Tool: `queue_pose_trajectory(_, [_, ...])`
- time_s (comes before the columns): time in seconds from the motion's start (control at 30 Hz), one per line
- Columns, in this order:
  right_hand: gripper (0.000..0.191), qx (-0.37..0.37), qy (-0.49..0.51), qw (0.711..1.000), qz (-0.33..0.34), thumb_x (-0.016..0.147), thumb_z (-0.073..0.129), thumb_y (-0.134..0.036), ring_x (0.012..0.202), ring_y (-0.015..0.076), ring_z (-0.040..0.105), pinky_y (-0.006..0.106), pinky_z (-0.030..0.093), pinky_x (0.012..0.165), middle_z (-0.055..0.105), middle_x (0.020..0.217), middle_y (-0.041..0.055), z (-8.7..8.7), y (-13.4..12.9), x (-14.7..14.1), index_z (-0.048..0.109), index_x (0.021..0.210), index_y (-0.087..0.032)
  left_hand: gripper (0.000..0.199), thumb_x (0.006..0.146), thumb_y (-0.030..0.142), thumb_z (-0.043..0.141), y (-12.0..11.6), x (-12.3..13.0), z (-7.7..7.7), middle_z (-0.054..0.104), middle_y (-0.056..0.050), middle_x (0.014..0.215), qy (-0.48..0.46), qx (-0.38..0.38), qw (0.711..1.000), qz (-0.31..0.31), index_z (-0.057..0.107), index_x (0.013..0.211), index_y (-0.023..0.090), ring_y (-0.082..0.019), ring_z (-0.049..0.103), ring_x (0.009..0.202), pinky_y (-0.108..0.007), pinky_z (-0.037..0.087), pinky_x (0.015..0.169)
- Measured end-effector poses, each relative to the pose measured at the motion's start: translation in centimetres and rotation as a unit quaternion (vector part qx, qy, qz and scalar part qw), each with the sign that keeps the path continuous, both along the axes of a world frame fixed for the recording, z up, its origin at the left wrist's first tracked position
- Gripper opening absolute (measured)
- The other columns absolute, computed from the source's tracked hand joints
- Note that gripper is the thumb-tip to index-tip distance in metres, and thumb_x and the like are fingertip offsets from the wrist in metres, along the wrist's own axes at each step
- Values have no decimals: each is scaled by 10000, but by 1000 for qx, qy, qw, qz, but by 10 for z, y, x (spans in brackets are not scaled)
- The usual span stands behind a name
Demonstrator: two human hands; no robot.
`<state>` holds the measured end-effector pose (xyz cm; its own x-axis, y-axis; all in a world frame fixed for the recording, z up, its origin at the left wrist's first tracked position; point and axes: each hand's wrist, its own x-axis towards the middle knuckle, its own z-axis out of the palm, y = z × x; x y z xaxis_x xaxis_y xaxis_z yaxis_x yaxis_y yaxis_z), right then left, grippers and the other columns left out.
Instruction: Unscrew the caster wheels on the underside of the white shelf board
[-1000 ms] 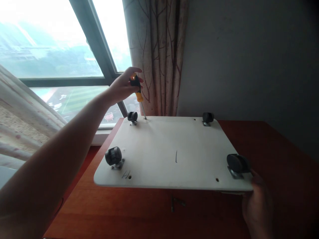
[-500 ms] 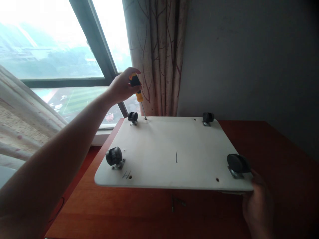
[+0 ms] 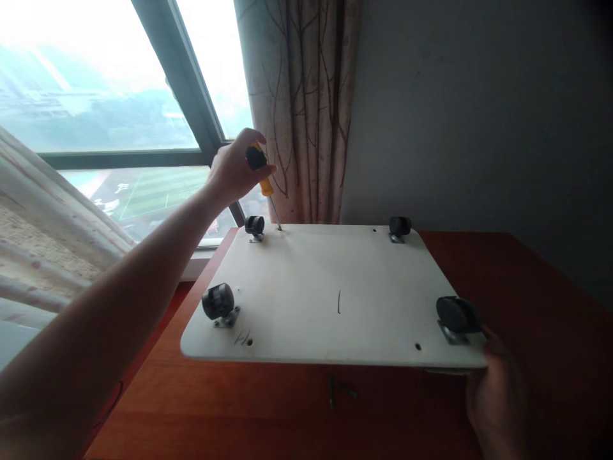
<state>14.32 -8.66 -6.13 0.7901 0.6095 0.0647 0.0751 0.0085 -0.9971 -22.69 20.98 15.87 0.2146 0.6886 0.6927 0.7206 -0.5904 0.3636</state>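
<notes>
On the white board [image 3: 306, 281], the screwdriver [image 3: 266, 186] slants steeply, tip down and rightward.

- On the white board [image 3: 311, 268], toward 8 o'clock, stood a dark handwritten mark [image 3: 242, 337] that looked like a slanted "H", just beside a hole [image 3: 249, 342] at its 4 o'clock.
- Near the board's middle stood a thin upright stroke [image 3: 339, 301], perhaps "L" or "1"; which could not be told.
</notes>
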Motion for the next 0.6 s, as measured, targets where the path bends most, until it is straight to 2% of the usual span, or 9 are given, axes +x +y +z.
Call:
queue_pose_trajectory(0.07, [537, -5, -5, 1000, -1, 829, 524, -512, 1070, 349, 619, 456, 512, 816, 648, 1193, 145, 1, 0, 0, 662, 1202, -151, 496, 791, 182, 775, 0, 1, 1, 719, -28, 915, 20, -17, 1000, 3, 610, 1242, 56, -153, 681, 818, -421, 550, 883])
queue_pose_trajectory(0.17, [515, -13, -18, 1000, -4, 828, 524, -501, 1062, 351, 622, 459, 515, 807, 645, 1173, 149, 3, 1, 0, 672, 1167, -143, 650, 801, -5, 656, 3, 0, 4, 701, -91, 1130, -25, -118, 988, -97, 463, 1418, 61, -146, 705, 876, -366, 559, 849])
queue_pose_trajectory(0.23, [495, -13, -16, 1000, -6, 835, 517, -492, 1058, 347, 625, 458, 516, 807, 648, 1154, 147, 3, 1, 0, 678, 1145, -140, 729, 771, -61, 639, 5, 0, 5, 683, -110, 1181, -45, -149, 979, -135, 419, 1455, 63, -143, 712, 879, -340, 563, 831])
queue_pose_trajectory(0.3, [480, -6, 1, 1000, -3, 838, 519, -488, 1051, 339, 629, 454, 517, 813, 658, 1134, 139, 2, 1, 0, 679, 1133, -145, 714, 753, -17, 706, 4, 0, 4, 703, -91, 1121, -25, -110, 988, -105, 471, 1422, 68, -130, 699, 823, -319, 564, 805])
queue_pose_trajectory(0.37, [469, 3, 22, 1000, -1, 838, 527, -487, 1043, 328, 632, 451, 517, 822, 668, 1125, 125, 0, 1, 0, 676, 1136, -157, 656, 740, 84, 786, 2, 1, 2, 723, -62, 1021, 18, -44, 998, -38, 550, 1352, 85, -101, 649, 715, -293, 555, 753])
queue_pose_trajectory(0.47, [449, 10, 38, 999, -3, 836, 538, -478, 1049, 317, 634, 450, 518, 839, 672, 1140, 112, -3, 0, 1, 672, 1139, -175, 586, 751, 195, 820, -1, 2, -1, 731, -53, 939, 64, 4, 998, 25, 596, 1287, 110, -87, 558, 622, -269, 523, 673])
queue_pose_trajectory(0.53, [444, 13, 39, 999, -3, 832, 544, -467, 1059, 317, 634, 454, 518, 847, 670, 1151, 111, -3, 0, 2, 670, 1145, -178, 580, 786, 148, 771, 0, 2, -2, 734, -68, 984, 62, -10, 998, 2, 561, 1327, 126, -102, 573, 671, -260, 514, 680])
queue_pose_trajectory(0.6, [446, 16, 40, 999, 0, 831, 544, -461, 1065, 322, 634, 461, 521, 846, 671, 1147, 113, -4, 0, 2, 671, 1149, -176, 632, 812, 53, 692, 1, 2, -2, 721, -88, 1092, 30, -53, 996, -64, 488, 1404, 144, -117, 618, 776, -257, 523, 733])
